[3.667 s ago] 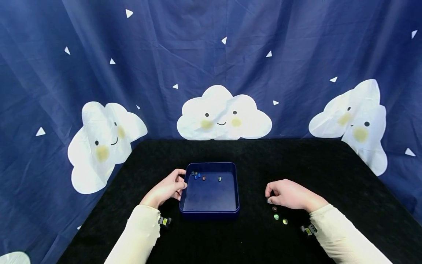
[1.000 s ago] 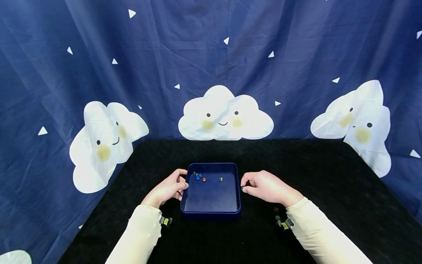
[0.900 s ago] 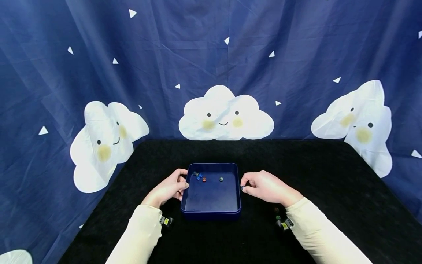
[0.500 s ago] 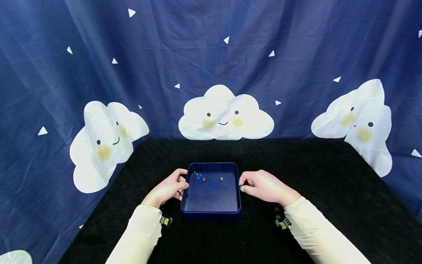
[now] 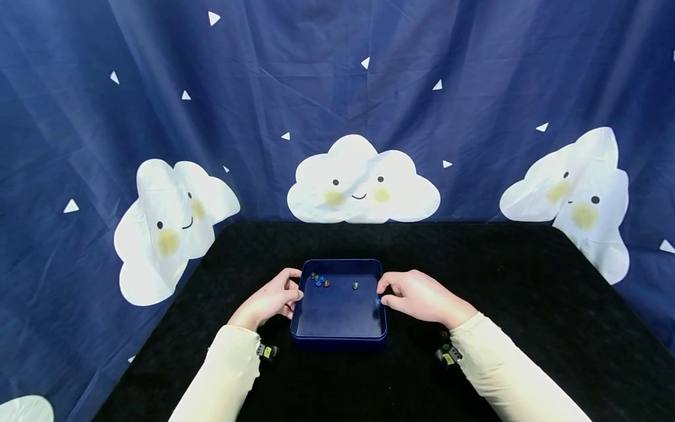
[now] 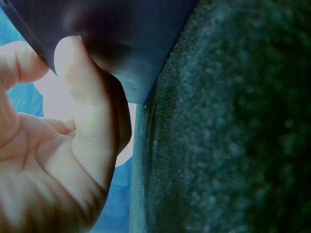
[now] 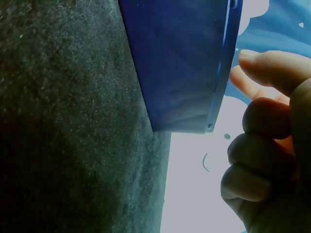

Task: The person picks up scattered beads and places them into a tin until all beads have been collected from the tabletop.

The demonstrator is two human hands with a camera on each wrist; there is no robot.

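Observation:
A shallow dark blue square box [image 5: 338, 338] stands on the black cloth. My left hand [image 5: 271, 300] grips its left side; in the left wrist view the thumb [image 6: 80, 73] lies against the outer wall. My right hand [image 5: 422, 296] is over the right rim, thumb and index finger parted, other fingers curled. Just below those fingertips, inside the right wall, is a blurred blue marble [image 5: 377, 301], free of the fingers. Several marbles, blue and dark ones, cluster in the box's far left corner beside an orange marble [image 5: 327, 283]. A greenish marble [image 5: 355, 285] lies farther right.
A dim reddish marble [image 5: 443, 334] lies on the black cloth [image 5: 390, 387] beside the right wrist camera [image 5: 448, 355], which with the forearm hides the cloth behind it. A navy curtain [image 5: 337, 88] with white clouds hangs at the table's back and sides.
My right hand picked up a marble from the cloth, carried it left to the box's right rim and has let it go inside. My left hand has stayed on the box.

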